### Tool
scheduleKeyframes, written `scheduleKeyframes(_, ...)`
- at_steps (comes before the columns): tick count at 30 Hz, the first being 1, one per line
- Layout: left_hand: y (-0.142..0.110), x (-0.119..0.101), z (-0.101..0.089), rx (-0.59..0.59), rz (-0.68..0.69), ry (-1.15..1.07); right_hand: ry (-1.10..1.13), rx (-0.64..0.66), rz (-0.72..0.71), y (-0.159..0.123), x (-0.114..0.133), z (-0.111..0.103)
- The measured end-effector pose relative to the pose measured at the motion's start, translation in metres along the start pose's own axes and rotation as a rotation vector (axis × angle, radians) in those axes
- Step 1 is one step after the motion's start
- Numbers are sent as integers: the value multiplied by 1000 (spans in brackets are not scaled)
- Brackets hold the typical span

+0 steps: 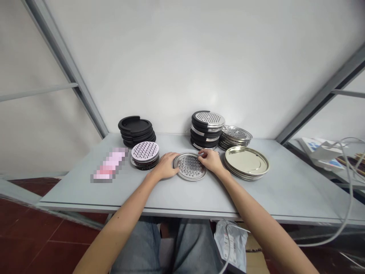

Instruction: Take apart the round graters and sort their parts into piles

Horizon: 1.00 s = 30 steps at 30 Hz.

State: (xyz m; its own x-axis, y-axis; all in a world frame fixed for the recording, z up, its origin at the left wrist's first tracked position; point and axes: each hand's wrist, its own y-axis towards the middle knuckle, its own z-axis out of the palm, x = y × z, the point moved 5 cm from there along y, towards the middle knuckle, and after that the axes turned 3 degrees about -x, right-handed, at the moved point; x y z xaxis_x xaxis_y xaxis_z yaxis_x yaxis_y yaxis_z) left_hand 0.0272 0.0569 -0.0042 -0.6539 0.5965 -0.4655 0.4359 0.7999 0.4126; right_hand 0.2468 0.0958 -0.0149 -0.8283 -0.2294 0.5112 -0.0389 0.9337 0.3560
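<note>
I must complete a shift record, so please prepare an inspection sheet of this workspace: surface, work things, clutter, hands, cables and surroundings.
Surface: grey table, bearing stacks.
Work things: silver grater-like disc at centre; golden plates stacked at right, black round pieces stacked at left.
Clutter: pixelated patch at left, contents unreadable.
Left hand: at the disc's left rim.
Right hand: fingers at the disc's upper right rim.
Cables: white cable looping by the table's right end.
Surroundings: white wall, grey metal frame, plastic bag below the table.
</note>
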Motion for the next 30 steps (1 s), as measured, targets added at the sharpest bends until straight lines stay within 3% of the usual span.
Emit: scheduleKeyframes(30, 2, 2, 2, -29, -54, 75, -21, -14, -70, 1, 1, 1)
